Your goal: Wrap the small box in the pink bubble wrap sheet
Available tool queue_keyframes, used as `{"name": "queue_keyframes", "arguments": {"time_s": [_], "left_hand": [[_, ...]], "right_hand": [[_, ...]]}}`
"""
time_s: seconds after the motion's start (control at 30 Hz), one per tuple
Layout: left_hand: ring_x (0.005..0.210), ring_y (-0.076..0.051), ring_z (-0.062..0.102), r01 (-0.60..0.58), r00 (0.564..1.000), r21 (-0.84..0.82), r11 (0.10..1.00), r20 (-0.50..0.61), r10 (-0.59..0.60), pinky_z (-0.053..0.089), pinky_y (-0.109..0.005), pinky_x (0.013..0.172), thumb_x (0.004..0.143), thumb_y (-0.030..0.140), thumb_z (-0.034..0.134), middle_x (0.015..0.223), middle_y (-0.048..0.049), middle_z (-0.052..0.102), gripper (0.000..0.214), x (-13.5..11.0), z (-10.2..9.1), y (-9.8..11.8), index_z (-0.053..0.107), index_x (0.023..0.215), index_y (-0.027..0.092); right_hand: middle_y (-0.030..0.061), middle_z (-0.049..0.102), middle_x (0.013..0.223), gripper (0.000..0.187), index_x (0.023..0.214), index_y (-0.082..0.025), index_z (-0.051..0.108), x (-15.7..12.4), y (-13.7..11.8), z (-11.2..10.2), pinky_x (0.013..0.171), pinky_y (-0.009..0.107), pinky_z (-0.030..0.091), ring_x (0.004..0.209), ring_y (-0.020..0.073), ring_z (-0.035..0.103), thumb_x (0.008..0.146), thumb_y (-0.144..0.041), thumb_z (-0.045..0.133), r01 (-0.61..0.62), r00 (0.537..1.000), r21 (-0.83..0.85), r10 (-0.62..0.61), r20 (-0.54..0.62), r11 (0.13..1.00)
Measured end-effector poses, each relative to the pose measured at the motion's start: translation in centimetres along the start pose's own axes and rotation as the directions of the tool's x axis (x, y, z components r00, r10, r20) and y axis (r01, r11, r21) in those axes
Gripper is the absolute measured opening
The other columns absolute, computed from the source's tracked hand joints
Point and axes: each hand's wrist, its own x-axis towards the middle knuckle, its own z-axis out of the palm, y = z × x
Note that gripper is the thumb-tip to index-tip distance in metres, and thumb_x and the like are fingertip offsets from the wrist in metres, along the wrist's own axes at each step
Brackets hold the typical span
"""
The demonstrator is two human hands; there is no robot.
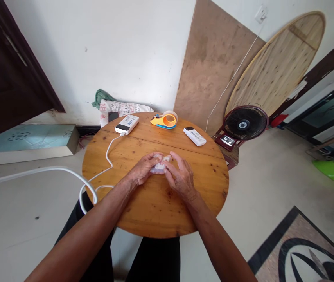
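Over the middle of the round wooden table (155, 211), both my hands hold a small whitish, see-through piece that looks like crumpled plastic (159, 166). My left hand (146, 167) grips it from the left side, fingers wrapped behind it and the thumb on top. From the right, my right hand (181, 176) pinches its edge between thumb and fingers, with one finger raised away. What may lie inside the whitish piece is too small to make out.
Farther back on the table are a white power bank (127, 123) with a white cable (108, 152), an orange tape dispenser (164, 120) and a second white power bank (195, 136). The cable loops past my left forearm. A fan (243, 123) stands beyond the right edge.
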Motion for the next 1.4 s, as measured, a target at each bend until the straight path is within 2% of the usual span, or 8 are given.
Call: {"name": "queue_keyframes", "arguments": {"time_s": [0.3,0.37,0.47,0.57,0.67,1.13,1.4], "left_hand": [[0.072,-0.013,0.063,-0.009,0.999,-0.017,1.000,0.043,0.010,0.053,-0.027,0.067,0.060,0.023,0.082,0.089,-0.0026,0.067,0.045,-0.4,0.4,0.5,0.062,0.099,0.017],[0.073,-0.013,0.062,-0.015,0.999,-0.013,1.000,0.047,0.016,0.053,-0.028,0.067,0.060,0.023,0.081,0.089,-0.0026,0.067,0.044,-0.5,0.4,0.5,0.062,0.099,0.017],[0.072,-0.013,0.062,-0.021,0.999,0.001,1.000,0.037,0.021,0.052,-0.027,0.065,0.059,0.021,0.081,0.089,-0.0021,0.066,0.045,-0.5,0.4,0.5,0.062,0.099,0.017],[0.071,-0.012,0.061,-0.034,0.999,0.020,0.999,0.040,0.033,0.050,-0.023,0.063,0.059,0.020,0.080,0.089,-0.0016,0.065,0.045,-0.5,0.4,0.5,0.062,0.100,0.016],[0.071,-0.012,0.061,-0.036,0.998,0.040,0.999,0.052,0.034,0.049,-0.023,0.065,0.060,0.020,0.079,0.088,-0.0014,0.065,0.045,-0.5,0.3,0.4,0.062,0.102,0.016],[0.073,-0.012,0.060,-0.020,0.992,0.085,0.996,0.128,0.009,0.048,-0.024,0.065,0.059,0.019,0.077,0.093,-0.0022,0.065,0.047,-0.7,0.5,0.7,0.061,0.104,0.017],[0.072,-0.012,0.059,-0.045,0.995,0.132,0.990,0.097,0.032,0.046,-0.023,0.064,0.059,0.019,0.075,0.090,-0.0017,0.064,0.046,-0.9,0.6,0.7,0.060,0.102,0.016]], "right_hand": [[0.0094,0.045,0.140,0.025,0.110,-0.029,0.063,-0.1,0.1,0.1,0.094,0.046,0.042,0.116,0.0271,0.053,0.086,-0.026,0.056,-0.001,0.997,0.062,0.006,-0.081,0.998],[0.0103,0.046,0.139,0.030,0.114,-0.028,0.060,0.0,-0.1,-0.1,0.096,0.045,0.042,0.115,0.0266,0.054,0.084,-0.027,0.057,-0.031,0.991,0.112,0.045,-0.128,0.993],[0.0126,0.046,0.138,0.047,0.125,-0.024,0.050,0.3,-0.2,-0.4,0.100,0.046,0.041,0.121,0.0280,0.050,0.080,-0.030,0.060,-0.083,0.976,0.218,0.123,-0.179,0.972],[0.0140,0.046,0.138,0.064,0.135,-0.022,0.039,0.4,-0.3,-0.5,0.102,0.047,0.038,0.126,0.0296,0.045,0.077,-0.033,0.064,-0.087,0.985,0.262,0.123,-0.124,0.961],[0.0141,0.047,0.137,0.072,0.139,-0.021,0.033,0.4,-0.4,-0.4,0.102,0.047,0.038,0.125,0.0297,0.046,0.075,-0.033,0.064,-0.090,0.994,0.254,0.104,-0.041,0.963],[0.0107,0.060,0.120,0.061,0.133,-0.021,0.040,0.7,-0.8,-0.6,0.093,0.044,0.042,0.108,0.0274,0.055,0.077,-0.029,0.063,-0.044,0.995,0.242,0.063,-0.072,0.969],[0.0104,0.061,0.118,0.059,0.131,-0.022,0.042,0.4,-0.4,-0.4,0.092,0.044,0.043,0.108,0.0270,0.056,0.077,-0.030,0.064,-0.038,0.996,0.236,0.057,-0.075,0.971]]}}
